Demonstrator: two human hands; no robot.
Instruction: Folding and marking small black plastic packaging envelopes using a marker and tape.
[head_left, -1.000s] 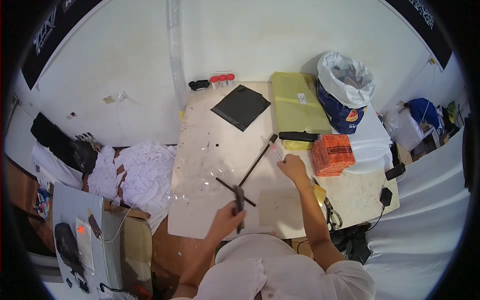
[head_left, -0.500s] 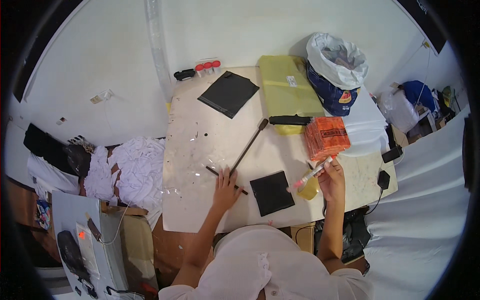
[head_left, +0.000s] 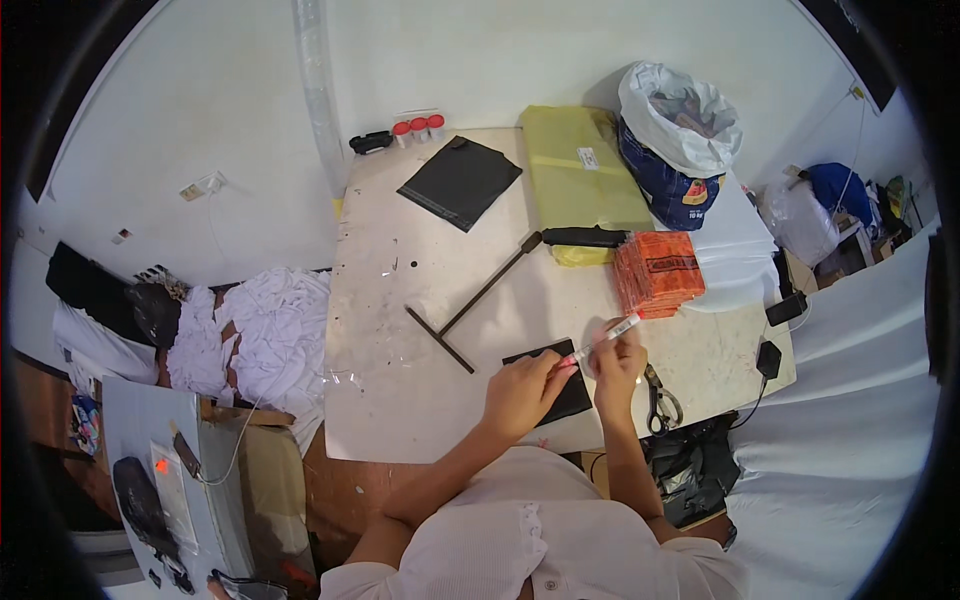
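Note:
My left hand (head_left: 522, 396) pinches the pink-red end of a slim white marker (head_left: 606, 341) over the black folded pouch-like piece (head_left: 568, 397) on the table. My right hand (head_left: 617, 372) is closed around the marker's barrel, slightly blurred, and the marker's red far end points up and to the right. Both hands partly cover the black piece. To the left lies a dark T-shaped rod (head_left: 487, 285), touched by neither hand. Scissors (head_left: 660, 402) with dark handles rest just right of my right hand.
A stack of orange packets (head_left: 660, 272) stands beyond my hands, beside a black cylindrical object (head_left: 584, 237). Farther back are a yellow package (head_left: 580, 170), a blue-and-white sack (head_left: 675, 150), black sheets (head_left: 460, 184) and red-lidded small containers (head_left: 419, 129). A black plug (head_left: 768, 359) sits at the right edge.
My left hand has left the T-shaped rod and moved right to the marker. My right hand came inward and lower with the marker. The scissors show now; the yellowish round item no longer does.

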